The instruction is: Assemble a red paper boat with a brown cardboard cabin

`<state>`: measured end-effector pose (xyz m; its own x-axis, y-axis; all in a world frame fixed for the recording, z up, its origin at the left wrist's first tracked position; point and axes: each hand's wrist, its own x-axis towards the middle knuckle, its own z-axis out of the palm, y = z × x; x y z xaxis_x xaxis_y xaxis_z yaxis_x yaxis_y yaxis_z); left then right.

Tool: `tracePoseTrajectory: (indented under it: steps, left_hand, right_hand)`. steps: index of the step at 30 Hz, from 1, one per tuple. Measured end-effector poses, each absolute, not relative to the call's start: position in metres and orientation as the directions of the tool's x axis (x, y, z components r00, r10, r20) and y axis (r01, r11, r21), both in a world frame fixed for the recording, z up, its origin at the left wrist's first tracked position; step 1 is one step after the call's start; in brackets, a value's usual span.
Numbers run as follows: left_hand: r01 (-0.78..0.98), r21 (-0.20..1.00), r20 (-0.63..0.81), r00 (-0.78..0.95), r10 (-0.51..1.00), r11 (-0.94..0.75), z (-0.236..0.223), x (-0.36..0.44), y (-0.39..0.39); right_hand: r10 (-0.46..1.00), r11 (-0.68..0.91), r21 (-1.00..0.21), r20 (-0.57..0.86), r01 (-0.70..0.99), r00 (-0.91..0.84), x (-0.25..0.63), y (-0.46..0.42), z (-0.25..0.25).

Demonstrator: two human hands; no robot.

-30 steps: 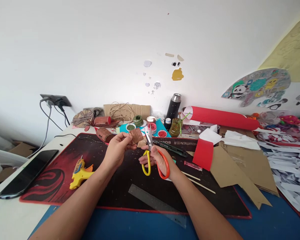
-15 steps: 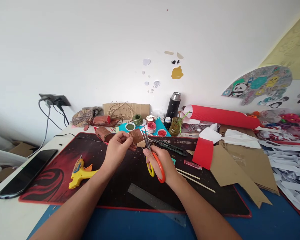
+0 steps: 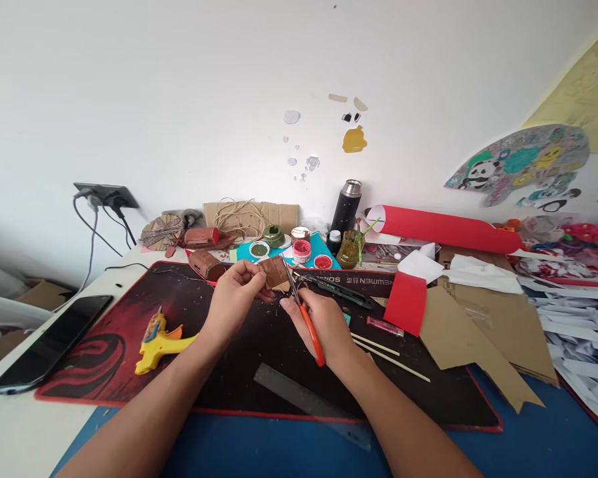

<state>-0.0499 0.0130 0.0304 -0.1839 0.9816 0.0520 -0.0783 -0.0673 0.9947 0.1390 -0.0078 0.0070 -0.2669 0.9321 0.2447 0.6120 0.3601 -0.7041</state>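
Between the thumb and fingers of my left hand [image 3: 239, 289] is a small brown piece of cardboard [image 3: 275, 272], held up over the mat. My right hand [image 3: 323, 322] is closed round the scissors [image 3: 313, 335], whose orange handle shows; the yellow one is hidden by the hand. Their blades point up and lie along the right edge of the cardboard piece. Whether the blades bite into it I cannot tell. Behind my left hand rests a brown cardboard tube [image 3: 206, 265]. A dark green utility knife [image 3: 346, 292] lies just beyond my right hand.
On the dark mat [image 3: 219, 385] are a yellow glue gun [image 3: 159, 342], a clear ruler [image 3: 303, 401] and thin wooden sticks [image 3: 398, 365]. Open paint jars [image 3: 301, 251] and a black flask [image 3: 347, 206] stand at the back. Cardboard sheets [image 3: 458, 332] lie right, a phone [image 3: 52, 342] left.
My right hand has turned the scissors and brought their blades leftward to the cardboard piece's edge. The yellow handle has gone out of sight. My left hand has stayed nearly still.
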Motion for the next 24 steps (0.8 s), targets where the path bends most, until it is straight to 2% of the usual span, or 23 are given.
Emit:
tracePoseTrajectory:
  steps: [9, 24]
  left_hand:
    - [-0.137, 0.99, -0.04, -0.192, 0.981, 0.014, 0.032, -0.049, 0.015]
    - [-0.122, 0.992, -0.042, -0.173, 0.984, 0.021, 0.021, -0.05, 0.018]
  right_hand:
    - [0.937, 0.35, -0.583, 0.237, 0.733, -0.258, 0.137, -0.007, 0.005]
    - [0.942, 0.336, -0.574, 0.184, 0.747, -0.282, 0.137, -0.001, -0.004]
